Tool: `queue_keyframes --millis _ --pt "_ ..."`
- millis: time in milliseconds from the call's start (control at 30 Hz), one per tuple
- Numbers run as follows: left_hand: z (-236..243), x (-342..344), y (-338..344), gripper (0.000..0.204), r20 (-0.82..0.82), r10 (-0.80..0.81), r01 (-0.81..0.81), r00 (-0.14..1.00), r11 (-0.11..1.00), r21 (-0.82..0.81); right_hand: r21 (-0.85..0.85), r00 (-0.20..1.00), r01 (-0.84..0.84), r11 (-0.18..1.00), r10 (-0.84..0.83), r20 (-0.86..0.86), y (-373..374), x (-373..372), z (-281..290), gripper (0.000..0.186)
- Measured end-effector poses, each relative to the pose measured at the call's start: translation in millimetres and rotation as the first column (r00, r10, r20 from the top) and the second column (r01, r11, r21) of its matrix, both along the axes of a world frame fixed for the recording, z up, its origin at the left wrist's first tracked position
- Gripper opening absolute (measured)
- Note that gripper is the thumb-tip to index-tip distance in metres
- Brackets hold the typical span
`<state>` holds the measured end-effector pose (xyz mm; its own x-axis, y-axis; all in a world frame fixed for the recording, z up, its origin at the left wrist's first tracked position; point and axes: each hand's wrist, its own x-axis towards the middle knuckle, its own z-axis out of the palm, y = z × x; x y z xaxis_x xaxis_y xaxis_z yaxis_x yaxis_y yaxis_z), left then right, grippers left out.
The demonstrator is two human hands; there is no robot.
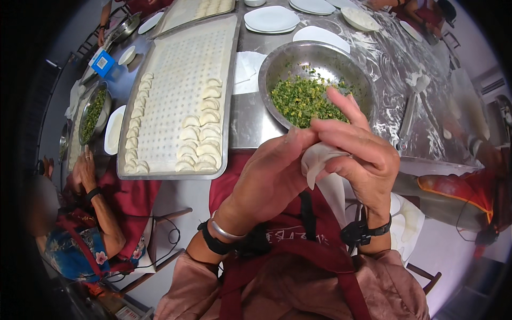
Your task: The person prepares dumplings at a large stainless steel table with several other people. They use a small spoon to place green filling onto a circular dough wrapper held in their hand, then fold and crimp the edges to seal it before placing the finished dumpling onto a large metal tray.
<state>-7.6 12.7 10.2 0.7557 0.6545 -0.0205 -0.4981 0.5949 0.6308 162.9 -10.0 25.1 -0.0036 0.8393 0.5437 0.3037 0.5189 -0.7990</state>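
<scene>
Close in front of my body, at the table's near edge, my two hands meet around a pale dumpling (319,158). My left hand (274,173) presses against its left side, and my right hand (365,154) curls over it from the right. The fingers overlap, so part of the dumpling is hidden; a pointed flap of dough hangs below. Just beyond my hands stands a large steel bowl (268,88) with chopped green and yellow filling (304,98). To the left, a perforated metal tray (176,101) carries rows of folded dumplings (205,152) along its sides.
White plates (272,18) stand behind the bowl. On the right, the floury steel table (384,53) holds a long metal utensil (409,114). A co-worker's hands (84,170) are at the left, near another filling bowl (96,112). Other people stand around the table.
</scene>
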Motion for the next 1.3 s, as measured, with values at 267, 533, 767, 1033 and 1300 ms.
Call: queue_keyframes --millis 267,533,767,1033,1300 --pt "0 4 -1 0.049 0.021 -0.003 0.005 1.0 0.997 -0.076 0.081 0.971 -0.132 0.988 0.112 0.213 0 14 -3 0.012" --pt "4 9 3 0.057 0.085 0.023 -0.029 0.996 0.997 0.078 0.158 0.972 -0.033 0.987 -0.005 0.236 0 5 1 0.003" --pt "-4 15 -8 0.054 -0.099 0.301 -0.251 0.948 0.904 0.346 0.206 0.973 0.23 0.951 -0.228 -0.037 0 -15 -10 0.009" --pt "-13 21 -10 0.042 -0.141 0.469 -0.345 0.872 0.794 0.501 0.236 0.971 0.221 0.946 -0.237 0.042 0 -11 -10 0.005" --pt "-17 14 -11 0.045 -0.179 0.442 -0.288 0.879 0.79 0.541 0.2 0.976 0.175 0.964 -0.197 0.092 -2 -11 -4 0.006"
